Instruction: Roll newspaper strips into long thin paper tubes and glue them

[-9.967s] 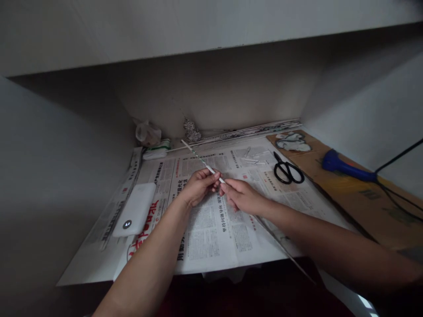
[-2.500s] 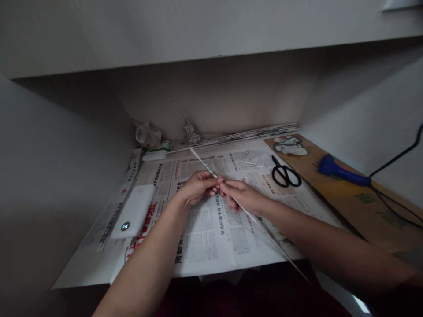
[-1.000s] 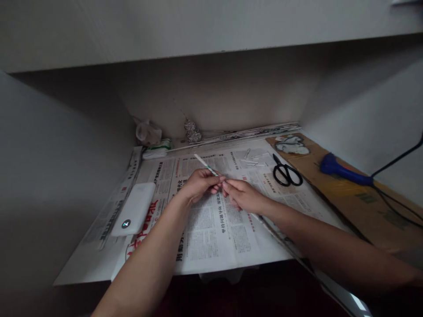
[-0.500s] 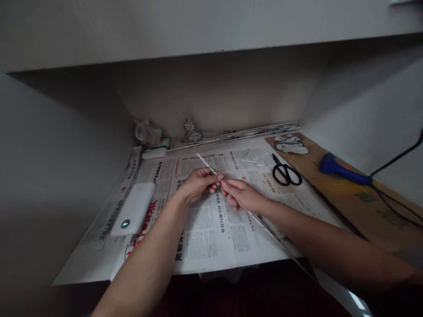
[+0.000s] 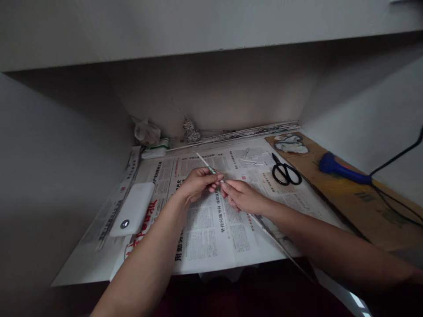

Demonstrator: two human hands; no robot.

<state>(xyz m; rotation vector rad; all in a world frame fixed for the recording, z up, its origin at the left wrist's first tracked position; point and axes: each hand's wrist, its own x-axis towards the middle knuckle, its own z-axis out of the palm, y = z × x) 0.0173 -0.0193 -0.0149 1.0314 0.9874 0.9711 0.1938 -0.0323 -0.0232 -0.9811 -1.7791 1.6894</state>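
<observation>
A thin rolled paper stick (image 5: 204, 160), white with a green-marked stretch, slants between my two hands above the newspaper. My left hand (image 5: 201, 182) pinches it between thumb and fingers, and its upper end pokes out past that hand. Just to the right, my right hand (image 5: 238, 193) grips the lower part with thumb and forefinger, the fingertips of both hands close together. From under the right hand a long paper strip (image 5: 274, 237) trails down over the table's front edge. Whether strip and stick are one piece is hidden by the hand.
Newspaper (image 5: 205, 233) covers the table. Black scissors (image 5: 286, 173) and small white paper pieces (image 5: 254, 158) lie right. A blue-handled tool (image 5: 343, 171) with a cord rests on cardboard (image 5: 373, 207). Left is a white power bank (image 5: 134, 209); behind, a bundle of paper sticks (image 5: 251, 134).
The stick has turned slightly in my fingers, its green marks showing a little differently. Both hands stay in nearly the same place.
</observation>
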